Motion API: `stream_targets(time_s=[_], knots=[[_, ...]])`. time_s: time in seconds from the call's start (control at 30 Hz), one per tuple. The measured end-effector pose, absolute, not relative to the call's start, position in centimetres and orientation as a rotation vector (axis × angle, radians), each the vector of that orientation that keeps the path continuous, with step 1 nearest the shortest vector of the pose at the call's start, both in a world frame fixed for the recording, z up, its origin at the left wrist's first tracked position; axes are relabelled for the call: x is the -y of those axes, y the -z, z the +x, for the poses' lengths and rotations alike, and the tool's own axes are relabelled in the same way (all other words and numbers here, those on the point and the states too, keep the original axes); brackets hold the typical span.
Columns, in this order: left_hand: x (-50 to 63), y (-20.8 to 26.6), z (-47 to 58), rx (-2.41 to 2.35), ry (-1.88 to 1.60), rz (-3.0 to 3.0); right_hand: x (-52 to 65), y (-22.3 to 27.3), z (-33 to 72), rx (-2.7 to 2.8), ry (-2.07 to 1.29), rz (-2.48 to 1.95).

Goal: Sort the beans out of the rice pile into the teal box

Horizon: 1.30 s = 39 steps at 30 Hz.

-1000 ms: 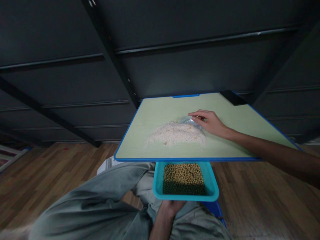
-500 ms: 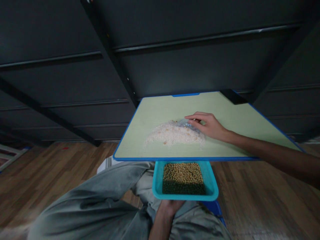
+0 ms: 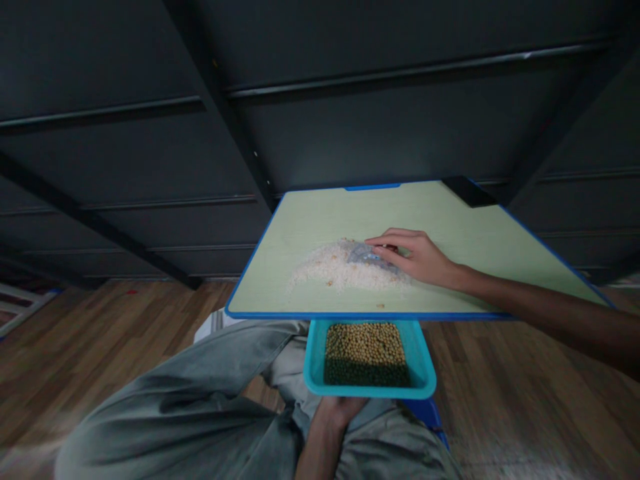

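My right hand is over a heap of white rice, palm down. Its thumb and index finger are bent toward each other at the far side of the heap; anything between them is too small to make out. A grey patch lies across the rice under the fingers. A few yellowish beans are mixed in. Another small yellowish bit lies near the board's front edge. From below, my left hand supports a turquoise tray of soybeans, its fingers hidden underneath.
The rice lies on a pale green folding table with a blue rim. A black phone-like slab rests at its far right corner. Dark panels rise behind. My crossed legs are below the table, over a wooden floor.
A small yellowish bit now lies near the table's front edge, where none showed before. My right hand has shifted slightly left and down over the rice. My left hand and the tray have barely moved.
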<state>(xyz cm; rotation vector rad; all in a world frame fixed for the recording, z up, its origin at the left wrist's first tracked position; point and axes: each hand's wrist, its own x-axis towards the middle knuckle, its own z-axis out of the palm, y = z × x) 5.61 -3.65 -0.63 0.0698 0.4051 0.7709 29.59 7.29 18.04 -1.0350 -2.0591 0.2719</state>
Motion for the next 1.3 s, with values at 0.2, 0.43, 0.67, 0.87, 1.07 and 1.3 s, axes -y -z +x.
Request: stream_targets(time_s=[0.2,0.43,0.67,0.87,1.07,1.3], knots=[[3.6,1.3,5.5,-0.397,-0.762,0.075,-6.7,-18.1,29.2,2.12,-0.262,-0.994],[3.7,1.3,5.4,-0.431,-0.766,0.071,-6.3,-18.2,29.1,2.149,-0.243,-0.962],[3.7,1.2,5.5,-0.43,-0.765,0.069,-6.1,-18.2,29.0,2.197,-0.261,-0.914],[3.4,0.4,5.8,-0.43,-0.773,0.051,-5.8,-18.3,28.9,2.251,-0.224,-0.854],[3.4,0.0,6.0,-0.444,-0.778,0.041,-5.7,-18.2,28.8,2.314,-0.145,-0.814],[3.5,-0.3,6.1,-0.429,-0.791,0.06,-5.3,-18.4,28.3,2.339,-0.109,-0.804]])
